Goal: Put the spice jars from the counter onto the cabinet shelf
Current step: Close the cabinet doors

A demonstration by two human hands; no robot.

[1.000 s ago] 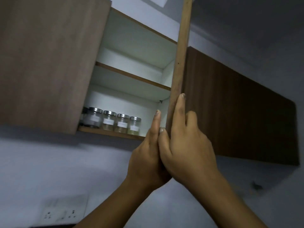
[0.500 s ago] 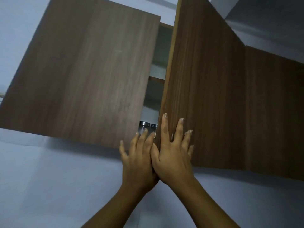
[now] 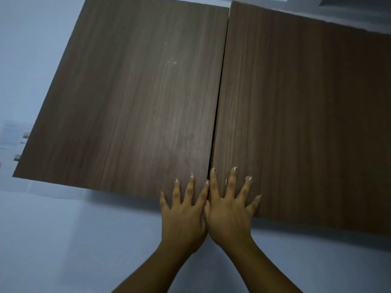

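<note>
Two dark wood cabinet doors fill the view, the left door [image 3: 135,98] and the right door [image 3: 296,115], meeting at a thin dark seam. My left hand [image 3: 184,216] presses flat on the bottom corner of the left door, fingers spread and straight. My right hand [image 3: 228,212] presses flat on the bottom corner of the right door, right beside it. The two hands touch along their inner edges. The spice jars and the shelf are hidden behind the doors.
A pale wall [image 3: 63,240] runs below and left of the cabinet. At the far left edge, a white fixture [image 3: 14,134] with small metal parts shows on the wall.
The right door has swung closed against the left one. The gap that showed the shelf and jar lids is gone. Both hands went from the door's edge to flat on the door fronts.
</note>
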